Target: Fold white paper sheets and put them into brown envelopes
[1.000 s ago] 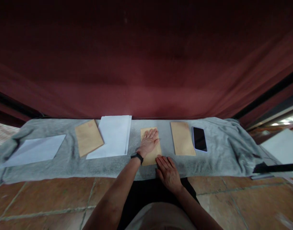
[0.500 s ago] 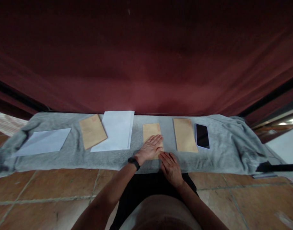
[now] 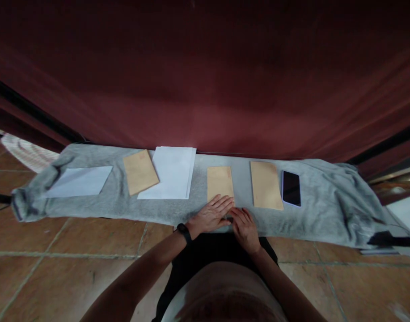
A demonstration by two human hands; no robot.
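A brown paper envelope [image 3: 220,181] with small red print lies in front of me on the grey cloth [image 3: 198,219]. My left hand [image 3: 213,214], with a dark band at the wrist, rests flat over the envelope's near end, fingers stretched out. Close against its fingertips, my right hand [image 3: 245,227] lies at the envelope's lower right corner, palm down, fingers extended. The near edge of the envelope is hidden beneath my hands. To the right is a second flat envelope [image 3: 267,185].
A phone [image 3: 291,188] lies right of the second envelope. Left of my hands is a stack of white paper [image 3: 174,172], partly under a pile of brown envelopes [image 3: 140,172]. Another white sheet [image 3: 80,181] lies far left. A dark red curtain [image 3: 205,112] hangs behind the cloth.
My left hand has slid down the envelope toward its near end, uncovering more of the middle. My right hand stays near the lower right corner. The camera view has shifted slightly.
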